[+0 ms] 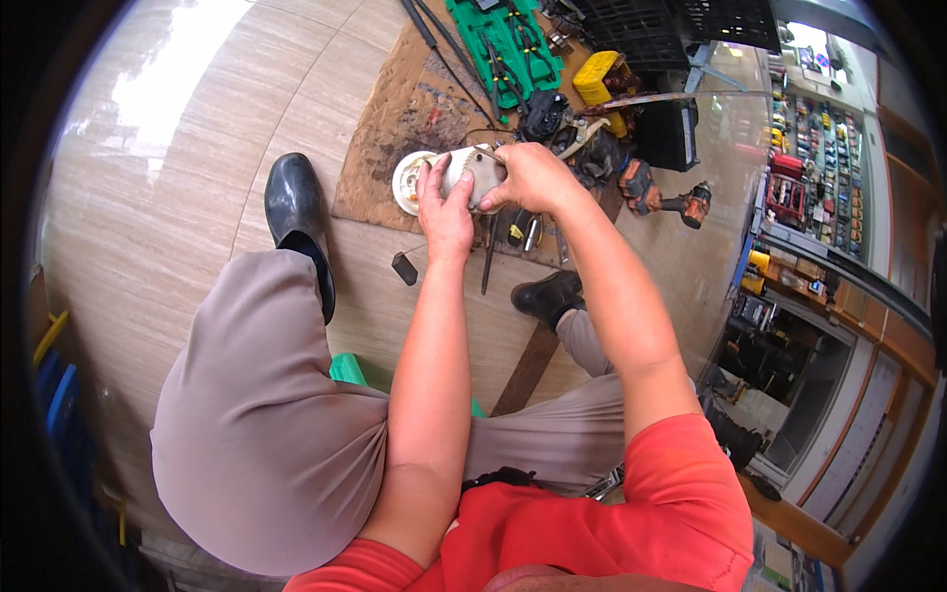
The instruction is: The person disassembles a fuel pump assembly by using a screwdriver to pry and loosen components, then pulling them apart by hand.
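Watching this one remotely through the head cam. Closest to me are the grey-brown trousers (266, 395), knees apart, with the left boot (295, 197) and right boot (547, 299) on the floor. Decent stance imo, gives both arms room.

Next out, both hands are on the same part. The left hand (449, 219) has its fingers and thumb on the near side of a pale housing (457, 169), and the right hand (530, 180) grips its right end, fingertips at the top and thumb lower down. Can't tell if the right one is also pinching something small; the fingers hide it. The housing sits over the near part of a brown board (383, 128), just right of a white round piece (402, 189). Joined or only touching? I can't tell from here.

My two cents: let the left hand do the steadying and the right do the fine work, and press down toward the board instead of sideways so nothing skids. Fingertips off the edges, and go easy, since the casing might be brittle plastic.

I'd also nudge that long dark rod (488, 259) aside, since it lies right by the wrists. Farther out: orange-and-black drill (641, 187), yellow case (598, 79), green tool tray (471, 17), then stocked shelves (819, 173).
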Available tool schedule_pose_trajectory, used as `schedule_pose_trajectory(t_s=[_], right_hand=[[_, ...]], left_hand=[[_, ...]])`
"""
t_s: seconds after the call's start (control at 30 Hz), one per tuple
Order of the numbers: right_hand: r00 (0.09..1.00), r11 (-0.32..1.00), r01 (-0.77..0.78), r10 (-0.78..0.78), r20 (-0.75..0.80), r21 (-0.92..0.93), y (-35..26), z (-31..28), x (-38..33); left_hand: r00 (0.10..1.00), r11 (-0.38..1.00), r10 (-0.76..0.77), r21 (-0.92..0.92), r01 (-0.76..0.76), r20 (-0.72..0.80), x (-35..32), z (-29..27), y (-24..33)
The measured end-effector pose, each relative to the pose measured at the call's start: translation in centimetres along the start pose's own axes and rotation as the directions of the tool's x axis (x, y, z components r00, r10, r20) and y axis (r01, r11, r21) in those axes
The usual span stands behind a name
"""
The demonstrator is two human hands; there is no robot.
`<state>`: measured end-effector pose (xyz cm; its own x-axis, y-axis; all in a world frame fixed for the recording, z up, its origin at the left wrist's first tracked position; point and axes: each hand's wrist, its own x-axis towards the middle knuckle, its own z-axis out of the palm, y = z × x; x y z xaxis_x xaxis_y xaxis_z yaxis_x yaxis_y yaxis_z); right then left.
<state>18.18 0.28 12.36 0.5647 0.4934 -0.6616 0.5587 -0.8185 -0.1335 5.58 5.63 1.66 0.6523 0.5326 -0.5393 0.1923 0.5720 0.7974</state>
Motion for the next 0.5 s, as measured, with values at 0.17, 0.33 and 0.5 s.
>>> schedule_pose_trajectory(t_s=[0.17,0.33,0.5], right_hand=[[0.999,0.993,-0.027,0.032,0.036,-0.119,-0.1,-0.4,0.6],[0.997,0.984,-0.024,0.037,0.071,-0.176,-2.0,-1.2,0.7],[0.993,0.949,0.114,-0.098,-0.067,0.295,2.1,0.7,1.1]], left_hand=[[0.999,0.999,0.024,0.028,-0.023,-0.029,-0.1,0.2,-0.2],[0.996,0.994,0.040,-0.100,-0.048,-0.079,0.8,0.1,-1.8],[0.998,0.987,0.040,-0.152,-0.045,-0.038,1.3,0.1,-2.2]])
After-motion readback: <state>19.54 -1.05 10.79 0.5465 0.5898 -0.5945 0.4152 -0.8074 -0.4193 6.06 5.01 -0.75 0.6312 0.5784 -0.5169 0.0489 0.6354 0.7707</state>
